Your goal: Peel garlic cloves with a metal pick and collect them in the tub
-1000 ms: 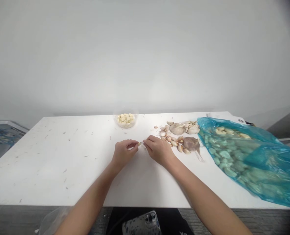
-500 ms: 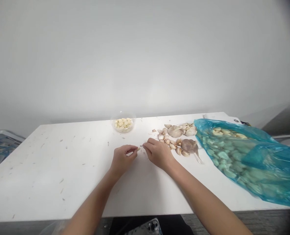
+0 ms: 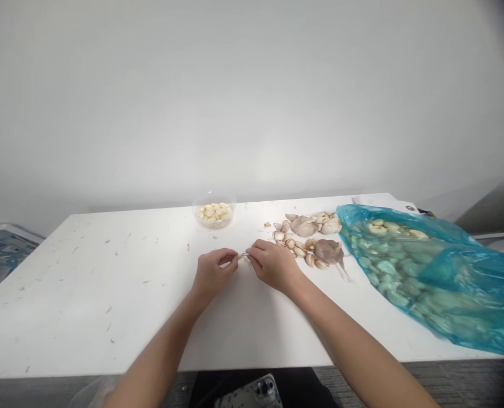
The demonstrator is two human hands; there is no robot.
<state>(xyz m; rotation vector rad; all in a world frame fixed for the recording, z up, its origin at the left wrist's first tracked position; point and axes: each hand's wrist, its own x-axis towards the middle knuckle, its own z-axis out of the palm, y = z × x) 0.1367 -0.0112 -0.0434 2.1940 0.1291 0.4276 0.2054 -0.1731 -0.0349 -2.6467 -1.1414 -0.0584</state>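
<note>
The worktop [image 3: 107,266] is white, the wall [image 3: 252,102] pale grey, the bag [image 3: 468,275] turquoise blue. Peeled cloves [image 3: 213,213] look creamy yellow, unpeeled cloves [image 3: 310,260] pinkish tan; the phone [image 3: 246,396] is grey with dark speckles.

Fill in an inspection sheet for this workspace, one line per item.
Surface: white table, scattered with small dry scraps.
Job's things: pale clove and slim metal tool in hand; clear bowl of peeled cloves; unpeeled cloves and garlic bulbs at right.
Clutter: blue plastic bag with many pale pieces, far right; phone on the lap.
Hands: left hand pinches the clove; right hand holds the tool, tip at or near it.
Cables: nothing seen.
Surroundings: plain pale wall behind; grey floor below.
</note>
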